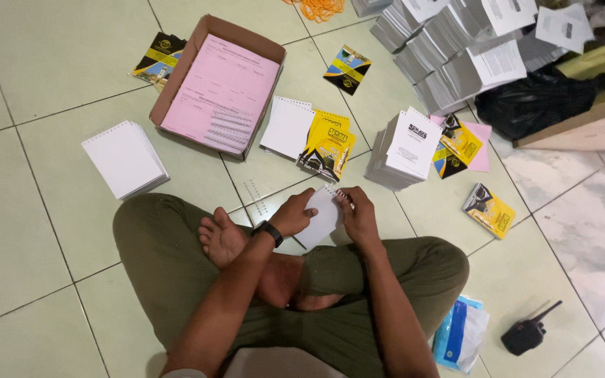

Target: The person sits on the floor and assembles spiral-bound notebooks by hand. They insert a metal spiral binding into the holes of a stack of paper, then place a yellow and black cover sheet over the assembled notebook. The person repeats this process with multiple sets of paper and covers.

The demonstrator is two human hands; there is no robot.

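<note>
I sit cross-legged on a tiled floor. A small white spiral-punched notepad [322,215] is held over my knees by both hands. My left hand [293,214], with a black watch on its wrist, grips the pad's left edge. My right hand [360,217] pinches its right edge by the wire binding. Just beyond my hands lie a yellow-and-black cover stack [327,145], a white pad [287,127] and a taller stack of white pads [406,148].
A cardboard box [187,63] holds pink sheets and wire combs. More white pads [126,158] lie at left, grey paper stacks [456,59] at the back right. A yellow booklet [489,210], a black radio [526,334], a blue-white bag [460,337] and a black bag [537,101] sit right.
</note>
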